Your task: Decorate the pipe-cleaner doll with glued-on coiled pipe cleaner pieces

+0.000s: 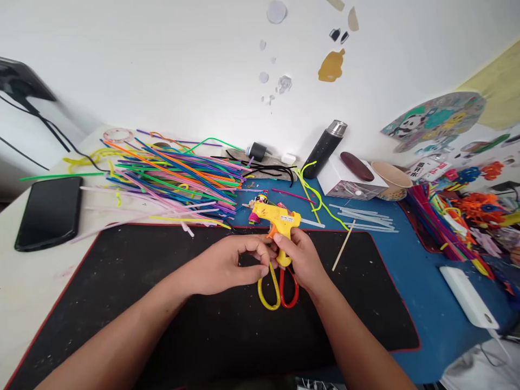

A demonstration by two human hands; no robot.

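A yellow glue gun [278, 215] with an orange trigger points left, and a clear glue stick sticks out of its back. My right hand [304, 260] is wrapped round its handle. My left hand [231, 264] is beside the handle, its thumb and fingers curled close together; whatever is between the fingertips is too small to make out. Under both hands lie scissors with one yellow and one red handle loop [289, 295] on the black mat [227, 330]. Just behind the glue gun's nozzle is a small colourful figure [262, 198], partly hidden.
Many coloured pipe cleaners [179, 173] are heaped at the back left, beside a black phone [51, 213]. Behind the mat are a black flask [325, 149], a white box [347, 176] and glue sticks [368, 216]. A wooden stick [343, 246] lies right of my hands.
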